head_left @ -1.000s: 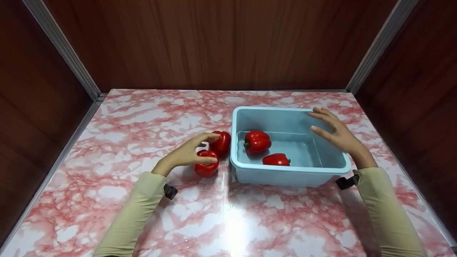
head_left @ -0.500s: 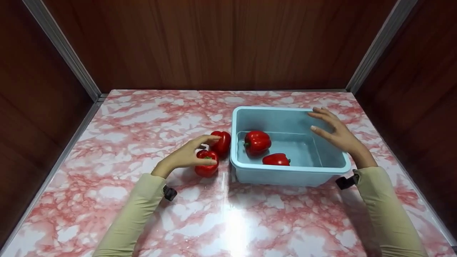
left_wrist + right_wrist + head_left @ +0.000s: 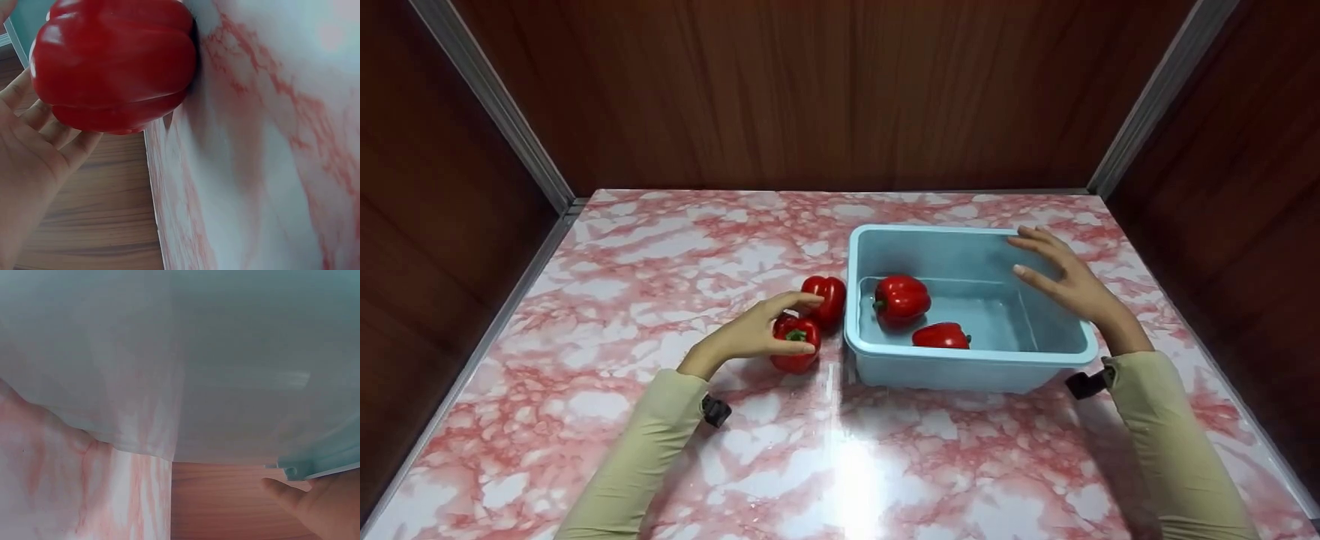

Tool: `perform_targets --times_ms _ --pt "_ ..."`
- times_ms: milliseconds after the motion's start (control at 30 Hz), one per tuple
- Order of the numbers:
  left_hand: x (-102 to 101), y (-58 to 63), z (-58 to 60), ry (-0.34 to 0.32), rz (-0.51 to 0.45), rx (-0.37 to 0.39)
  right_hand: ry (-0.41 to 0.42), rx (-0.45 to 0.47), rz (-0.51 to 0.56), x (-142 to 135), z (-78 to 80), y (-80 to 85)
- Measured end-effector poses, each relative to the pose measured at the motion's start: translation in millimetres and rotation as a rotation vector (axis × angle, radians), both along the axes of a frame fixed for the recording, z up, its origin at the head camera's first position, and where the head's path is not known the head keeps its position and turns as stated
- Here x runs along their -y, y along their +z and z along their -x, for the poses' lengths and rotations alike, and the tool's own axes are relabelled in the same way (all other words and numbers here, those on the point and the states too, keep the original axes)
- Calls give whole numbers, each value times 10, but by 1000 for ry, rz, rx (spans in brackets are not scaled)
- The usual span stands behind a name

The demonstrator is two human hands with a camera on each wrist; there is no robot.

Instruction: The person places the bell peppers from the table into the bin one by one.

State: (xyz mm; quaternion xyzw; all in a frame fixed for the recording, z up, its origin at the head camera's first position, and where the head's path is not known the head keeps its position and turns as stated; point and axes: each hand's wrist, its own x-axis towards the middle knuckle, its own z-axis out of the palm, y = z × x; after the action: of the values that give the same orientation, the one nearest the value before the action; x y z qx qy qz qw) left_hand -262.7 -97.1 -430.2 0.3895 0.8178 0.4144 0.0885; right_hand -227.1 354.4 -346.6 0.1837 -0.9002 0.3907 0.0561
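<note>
In the head view my left hand (image 3: 746, 330) reaches round a red bell pepper (image 3: 797, 360) on the marbled table, thumb on the near side and fingers on the far side. The left wrist view shows this bell pepper (image 3: 118, 62) resting on the table, with fingers (image 3: 79, 149) of the left hand behind it. A second red bell pepper (image 3: 829, 300) lies just beyond, beside the light blue bin (image 3: 937, 367). My right hand (image 3: 1069, 285) is at the bin's right rim, fingers spread and fairly straight; any contact there is unclear.
Inside the bin lie a red bell pepper (image 3: 901, 298) and another red bell pepper (image 3: 941, 336) near the front wall, partly hidden by it. Dark wooden panels (image 3: 810, 97) enclose the back and sides of the table (image 3: 780, 465).
My left hand has come slightly lower and nearer, its thumb sliding down over the front of the bell pepper. The right hand and the bin have stayed put.
</note>
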Motion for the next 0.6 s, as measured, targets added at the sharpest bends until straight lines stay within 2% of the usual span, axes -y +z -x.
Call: perform_targets --times_ms 467,600 --pt "49 -90 -13 -11 -43 25 12 -14 9 -13 -2 -15" --pt "66 -104 -31 3 -35 38 9 -8 9 -18 8 -20"
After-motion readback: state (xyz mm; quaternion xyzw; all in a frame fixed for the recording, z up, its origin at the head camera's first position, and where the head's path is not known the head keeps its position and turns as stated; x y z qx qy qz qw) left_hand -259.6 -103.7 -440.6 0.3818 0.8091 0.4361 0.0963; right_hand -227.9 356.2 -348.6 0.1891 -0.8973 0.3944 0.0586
